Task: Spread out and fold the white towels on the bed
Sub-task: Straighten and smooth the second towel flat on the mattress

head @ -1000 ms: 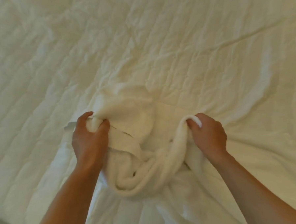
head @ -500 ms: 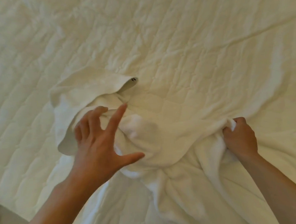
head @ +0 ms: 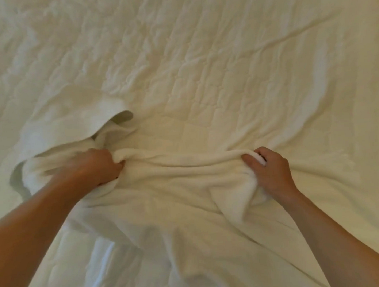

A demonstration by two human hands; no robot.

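a white towel (head: 186, 183) lies bunched on the near middle of the bed (head: 224, 64), its far edge pulled into a loose ridge between two hands. the left hand (head: 97, 168) has its fingers (head: 117, 167) curled tight around a gathered bunch at the left end of that ridge; the right hand (head: 271, 172) pinches the right end, fingers closed over a small fold of cloth. beyond the left hand a flap (head: 77, 118) of the towel arches up off the bed and curls over, not yet laid flat.

the cloth looks thick, soft and limp: it sags between the grips and will not hold any shape by itself. it is probably light enough to lift and shake, and its pile should keep it from slipping. the best places to take hold would be the two corners of one edge, not mid-edge bunches, so that it opens square. whether either grip is at a true corner cannot be told.
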